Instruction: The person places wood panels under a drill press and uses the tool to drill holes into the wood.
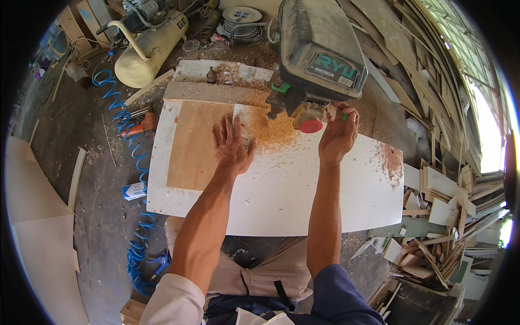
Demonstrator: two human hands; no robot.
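My left hand (233, 143) lies flat with fingers spread on a light brown wooden board (189, 157). Its fingertips point away from me, just left of a heap of sawdust (276, 131). My right hand (338, 132) is raised beside the head of a dusty drill press (322, 49), its fingers curled round a green-tipped feed handle (345, 116). Left of that hand is a red rounded piece (311, 127) on the machine. The sawdust partly covers the board's right side, and the drill tip cannot be made out. Board and sawdust rest on a white panel (281, 200).
Beyond the panel stand a cream air compressor (154, 51) and a cable reel (241, 16). A coiled blue hose (138, 238) runs down the left, past an orange power tool (142, 125) and a blue air gun (160, 264). Wood offcuts (433, 216) pile up at right.
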